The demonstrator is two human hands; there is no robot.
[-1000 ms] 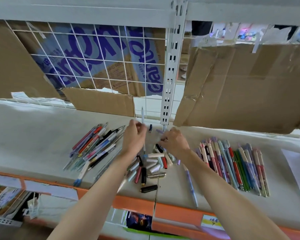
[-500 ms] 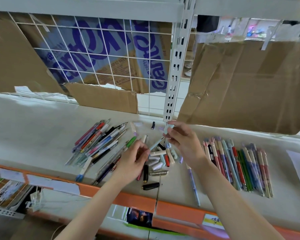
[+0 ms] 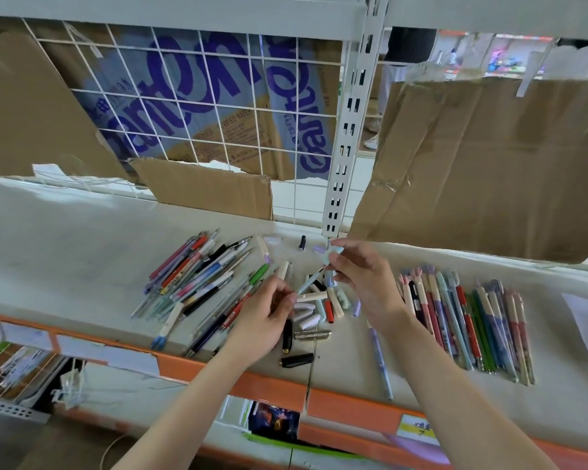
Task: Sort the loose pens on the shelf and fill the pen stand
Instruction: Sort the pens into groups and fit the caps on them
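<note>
Now both hands are working over the shelf (image 3: pixel 82 252). The left hand (image 3: pixel 269 317) is pinching the lower end of a pale blue pen (image 3: pixel 309 282) between its fingertips, while the right hand (image 3: pixel 364 276) is gripping a pale blue cap (image 3: pixel 331 256) at its fingertips, just above the pen's tip. Directly beneath the fingers, loose caps (image 3: pixel 314 308) are lying scattered (white, mint, red, lilac), with a black cap (image 3: pixel 296 360) nearer the orange shelf edge (image 3: pixel 279 385). Left of the left hand's fingers, a mixed heap of pens (image 3: pixel 197 276) is sprawling. Right of the right wrist, a sorted row of pens (image 3: pixel 469 320) is lying side by side. No pen stand is showing.
</note>
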